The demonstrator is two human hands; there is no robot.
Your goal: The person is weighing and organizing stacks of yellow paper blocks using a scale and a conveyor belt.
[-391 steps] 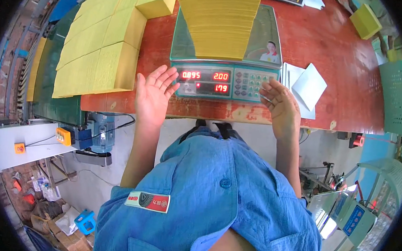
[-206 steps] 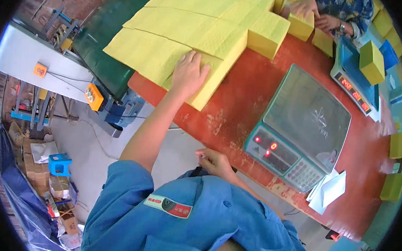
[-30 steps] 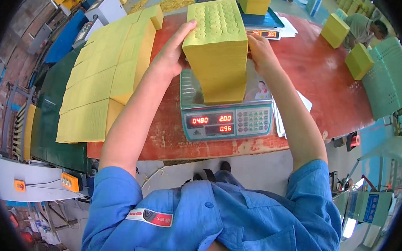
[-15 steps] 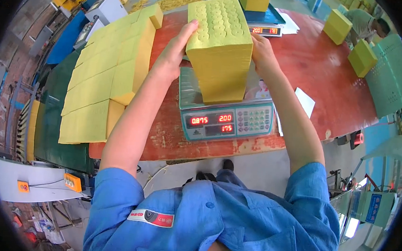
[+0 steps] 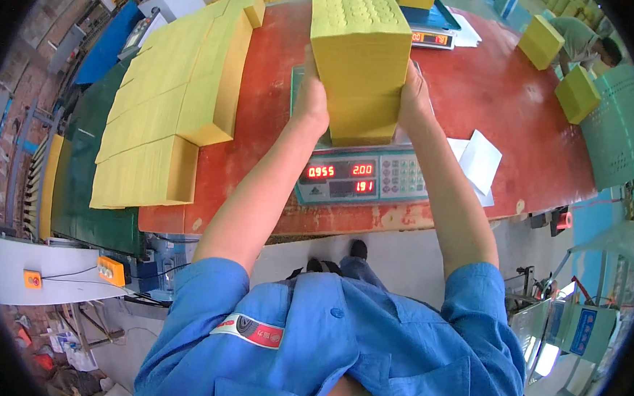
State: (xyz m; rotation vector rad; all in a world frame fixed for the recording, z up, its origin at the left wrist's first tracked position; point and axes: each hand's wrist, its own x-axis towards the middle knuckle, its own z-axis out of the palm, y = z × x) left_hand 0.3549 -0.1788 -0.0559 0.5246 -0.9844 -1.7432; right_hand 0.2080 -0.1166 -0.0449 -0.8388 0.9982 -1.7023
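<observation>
A tall block of stacked yellow paper [image 5: 361, 74], its top sheet punched with rows of scalloped round marks, stands on the pan of a teal-edged digital scale [image 5: 370, 179] whose red digits are lit. My left hand [image 5: 311, 96] presses against the block's left side, its fingers partly hidden behind it. On the opposite side my right hand [image 5: 414, 99] grips the block, fingers reaching round toward the back. Both forearms extend over the scale's front.
Rows of similar yellow blocks [image 5: 167, 98] fill the left of the red table [image 5: 483, 99]. White papers [image 5: 480, 163] lie right of the scale. Another scale [image 5: 433, 39] holds a yellow block beyond. A person [image 5: 584, 44] bends at the far right beside more blocks.
Both hands have slid down the block's sides from near its top. The scale's lit readings have risen. The view has shifted slightly.
</observation>
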